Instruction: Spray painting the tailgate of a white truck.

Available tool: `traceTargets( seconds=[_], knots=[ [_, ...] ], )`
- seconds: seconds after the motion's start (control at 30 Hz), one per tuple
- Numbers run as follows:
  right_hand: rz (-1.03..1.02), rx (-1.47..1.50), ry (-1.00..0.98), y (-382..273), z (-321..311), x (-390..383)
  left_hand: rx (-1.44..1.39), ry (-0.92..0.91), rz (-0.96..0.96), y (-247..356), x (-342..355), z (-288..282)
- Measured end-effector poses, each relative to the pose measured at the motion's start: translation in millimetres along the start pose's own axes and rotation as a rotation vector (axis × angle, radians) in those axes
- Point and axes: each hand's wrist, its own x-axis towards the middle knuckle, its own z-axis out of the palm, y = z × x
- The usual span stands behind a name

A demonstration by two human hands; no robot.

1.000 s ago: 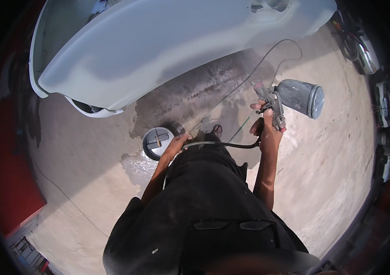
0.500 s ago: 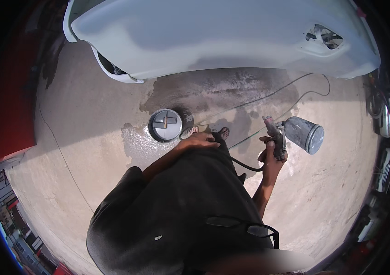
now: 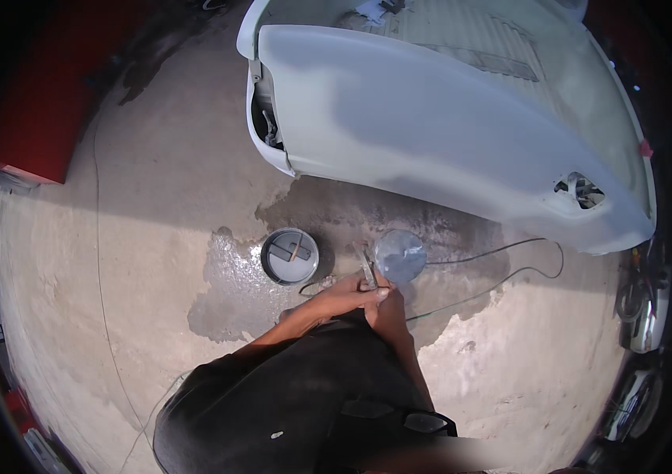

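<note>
Nearest the camera is the person's own dark shirt (image 3: pixel 288 403), filling the lower middle of the view, with both bare forearms rising out of it toward the centre. The left hand (image 3: pixel 348 294) and the right hand (image 3: pixel 385 304) meet just above the shirt, touching one another around the grip of a spray gun (image 3: pixel 383 265); the right hand's fingers are clenched round the handle, while the left hand's fingers are curled against the gun body just below its cup, grasping it as well. The gun's round, pale blue-grey cup (image 3: pixel 399 254) shows end-on just above the hands, and a thin dark hose (image 3: pixel 502 251) loops away from it to the right across the ground. Just left of the hands, near but apart, an open round tin (image 3: pixel 289 255) stands on a wet, darker patch of the concrete floor (image 3: pixel 154 237). Beyond both, a large pale grey car body panel (image 3: pixel 431 134) spans the upper half, its surface patchy in tone. A red wall (image 3: pixel 43 110) stands at far left
</note>
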Motion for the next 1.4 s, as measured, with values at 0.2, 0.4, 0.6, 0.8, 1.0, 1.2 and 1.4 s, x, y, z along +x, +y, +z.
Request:
traceTargets(
  seconds=[0.2, 0.4, 0.6, 0.8, 1.0, 1.2, 1.4],
  knots=[
    [-0.086, -0.056, -0.290, -54, 37, 52, -0.246, 0.697, 0.218, -13, -13, -28],
    [-0.189, -0.133, -0.231, -56, 37, 60, -0.370, 0.800, 0.278, 27, -32, -114],
    [0.132, 0.027, -0.070, 18, 8, 27, -0.117, 0.875, 0.337, 100, -32, -224],
    [0.307, -0.004, -0.012, 106, 6, -30, -0.091, 0.812, 0.324, 135, -3, -274],
    [0.578, 0.379, 0.012, 144, 23, -66, -0.069, 0.680, 0.301, 162, 24, -301],
    [0.484, 0.294, -0.002, 157, 33, -63, -0.007, 0.638, 0.229, 166, 10, -309],
    [0.623, 0.332, -0.106, 128, 22, -38, -0.054, 0.361, 0.334, 171, 7, -322]
  ],
)
